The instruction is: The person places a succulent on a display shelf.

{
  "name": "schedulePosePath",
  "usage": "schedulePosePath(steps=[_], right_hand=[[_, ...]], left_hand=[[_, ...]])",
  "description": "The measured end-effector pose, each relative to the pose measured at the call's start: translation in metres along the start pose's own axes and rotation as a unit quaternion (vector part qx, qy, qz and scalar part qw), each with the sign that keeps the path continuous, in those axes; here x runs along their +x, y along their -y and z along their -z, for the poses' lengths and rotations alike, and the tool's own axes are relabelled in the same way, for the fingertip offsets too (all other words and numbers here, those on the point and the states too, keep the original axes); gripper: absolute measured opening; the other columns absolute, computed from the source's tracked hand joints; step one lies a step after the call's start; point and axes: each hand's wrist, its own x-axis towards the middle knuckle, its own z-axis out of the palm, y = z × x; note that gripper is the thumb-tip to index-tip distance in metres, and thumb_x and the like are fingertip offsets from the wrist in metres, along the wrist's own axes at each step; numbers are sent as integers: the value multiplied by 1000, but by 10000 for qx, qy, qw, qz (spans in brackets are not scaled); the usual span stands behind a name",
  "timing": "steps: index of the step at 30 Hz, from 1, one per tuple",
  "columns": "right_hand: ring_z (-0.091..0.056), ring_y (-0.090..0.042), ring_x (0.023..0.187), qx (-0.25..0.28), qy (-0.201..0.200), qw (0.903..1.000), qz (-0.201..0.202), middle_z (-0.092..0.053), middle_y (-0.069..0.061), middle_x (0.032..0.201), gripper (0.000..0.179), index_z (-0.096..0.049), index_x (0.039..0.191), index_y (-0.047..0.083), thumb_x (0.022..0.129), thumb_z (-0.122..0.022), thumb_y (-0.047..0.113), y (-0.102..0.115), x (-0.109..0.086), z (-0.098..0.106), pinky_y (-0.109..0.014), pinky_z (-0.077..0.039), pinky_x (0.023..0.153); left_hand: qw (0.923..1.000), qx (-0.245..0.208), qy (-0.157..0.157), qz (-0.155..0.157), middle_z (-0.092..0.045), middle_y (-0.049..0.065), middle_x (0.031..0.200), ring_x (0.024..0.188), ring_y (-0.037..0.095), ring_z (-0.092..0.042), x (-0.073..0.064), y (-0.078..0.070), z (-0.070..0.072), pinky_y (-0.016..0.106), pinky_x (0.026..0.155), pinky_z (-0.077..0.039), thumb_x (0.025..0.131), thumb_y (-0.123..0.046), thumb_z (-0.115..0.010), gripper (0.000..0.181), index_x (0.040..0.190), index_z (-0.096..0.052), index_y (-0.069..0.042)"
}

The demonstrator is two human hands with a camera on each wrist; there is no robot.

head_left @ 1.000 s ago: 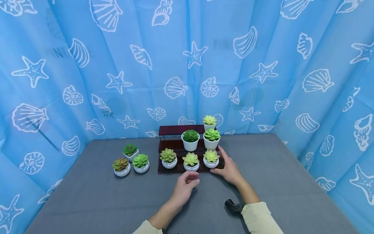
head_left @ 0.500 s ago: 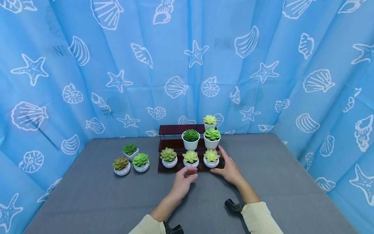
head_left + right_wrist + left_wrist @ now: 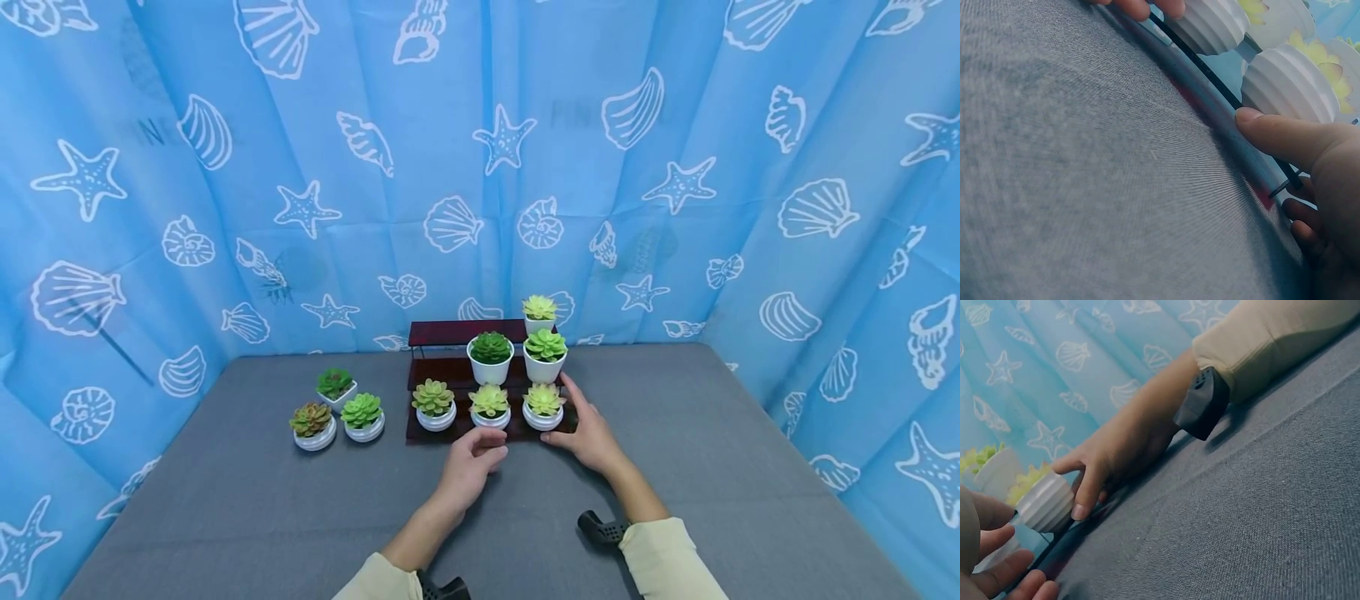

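I see the right grip (image 3: 591, 435) clasping the dark shelf (image 3: 461, 332) by its right end, thumb on the front edge. The left grip (image 3: 467, 468) is near that edge by the middle front pot (image 3: 492, 417); whether it's holding, I can't tell. Gray counter (image 3: 712, 483) spreads both sides.

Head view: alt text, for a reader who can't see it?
A person's right hand holds the right end of a dark red three-tier stand bearing six potted succulents; the left hand is by the front row's middle pot. Three more succulents sit left of it on a gray table, before a blue seashell curtain.
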Motion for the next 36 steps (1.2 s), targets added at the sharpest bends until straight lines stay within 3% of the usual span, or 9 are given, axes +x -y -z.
schedulePosePath(steps=[4, 8, 13, 15, 18, 24, 28, 31, 36], right_hand=[[-44, -40, 127, 29, -3, 10000, 89, -48, -22, 140, 107, -18, 156, 17, 74, -87, 18, -1, -1, 0, -61, -33, 103], [-44, -39, 127, 0, 8, 9999, 156, -49, -22, 140, 108, -18, 156, 17, 74, -87, 18, -1, -1, 1, -61, -34, 103], [-44, -39, 126, -25, 44, 9999, 96, -50, -21, 139, 108, -17, 157, 19, 74, -86, 18, -1, 0, 2, -62, -33, 102], [-44, -39, 126, -22, 43, 10000, 70, -50, -21, 138, 108, -17, 157, 19, 74, -86, 19, -1, 1, 2, -62, -33, 102], [-44, -39, 126, -29, 47, 10000, 35, -50, -21, 138, 108, -17, 156, 19, 74, -86, 19, -1, 1, 2, -62, -34, 102], [-43, -40, 127, -25, 75, 10000, -43, -50, -21, 138, 108, -17, 157, 21, 74, -86, 19, 0, 1, 1, -62, -33, 102], [-43, -41, 127, 26, 34, 10000, -22, -50, -22, 138, 108, -17, 157, 20, 74, -86, 17, 2, 0, 2, -61, -33, 102], [-43, -42, 127, 28, 34, 10000, 11, -49, -23, 139, 108, -17, 157, 18, 74, -86, 16, 3, 0, 3, -61, -34, 102], [-42, -42, 128, -32, 105, 9999, -65, -48, -22, 140, 107, -16, 157, 18, 75, -85, 17, 3, 0, 2, -61, -33, 102]], left_hand=[[9994, 215, -37, -284, -65, 16, 106, 84, 15, -58, -4, -9, 4, 35, 72, -52, 92, -7, -64, 21, 111, -65, 2], [9958, 656, -210, -608, -66, 6, 94, 79, 15, -56, -8, -18, 10, 29, 69, -49, 91, -9, -66, 12, 101, -69, -3], [9854, 1049, -416, -1272, -65, -2, 84, 76, 14, -58, -14, -27, 21, 27, 66, -49, 92, -10, -66, 6, 96, -70, -6], [9777, 1238, -532, -1612, -65, -4, 83, 75, 13, -58, -16, -30, 27, 27, 65, -49, 92, -10, -66, 5, 95, -70, -8], [9574, 1811, -725, -2128, -65, -8, 84, 76, 10, -58, -20, -33, 36, 27, 67, -51, 92, -11, -67, 4, 95, -70, -12], [8925, 3153, -1056, -3048, -66, -8, 91, 84, 7, -59, -26, -29, 62, 30, 71, -52, 87, -7, -73, 13, 95, -70, -17], [8552, 3752, -1174, -3377, -66, -9, 91, 85, 7, -58, -27, -23, 83, 30, 71, -52, 83, -5, -76, 18, 95, -70, -18], [8370, 4063, -1166, -3475, -66, -8, 91, 85, 9, -59, -27, -19, 98, 32, 73, -52, 82, -6, -77, 19, 96, -70, -17], [8191, 4500, -948, -3428, -66, -7, 93, 90, 13, -60, -29, -15, 121, 38, 80, -51, 81, -9, -78, 20, 98, -71, -17]])
